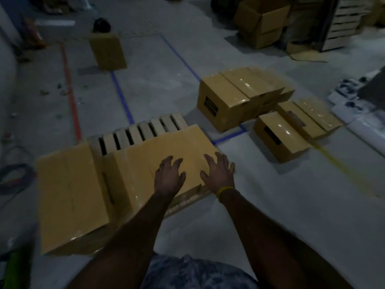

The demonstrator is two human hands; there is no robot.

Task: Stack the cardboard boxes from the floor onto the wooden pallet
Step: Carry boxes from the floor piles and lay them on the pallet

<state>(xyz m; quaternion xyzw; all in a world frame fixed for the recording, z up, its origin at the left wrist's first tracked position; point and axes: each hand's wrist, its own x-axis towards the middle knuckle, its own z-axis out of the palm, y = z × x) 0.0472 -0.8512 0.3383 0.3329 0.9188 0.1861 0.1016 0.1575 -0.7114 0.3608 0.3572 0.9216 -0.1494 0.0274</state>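
Observation:
A wooden pallet [145,130] lies on the grey floor, its bare slats showing at the back. Two cardboard boxes sit on it: one at the left [68,197] and one at the right [166,147]. My left hand [169,176] and my right hand [218,172] hover over the right box's top, fingers spread, holding nothing. Whether they touch the box I cannot tell. On the floor to the right lie more taped boxes: a large one [229,97] with others behind it, and a nearer one [279,136].
A lone box [108,51] stands far back on the floor with a dark object behind it. Open cartons [262,19] and stacked crates fill the back right. Blue and red tape lines cross the floor. Cables lie at the left [14,176].

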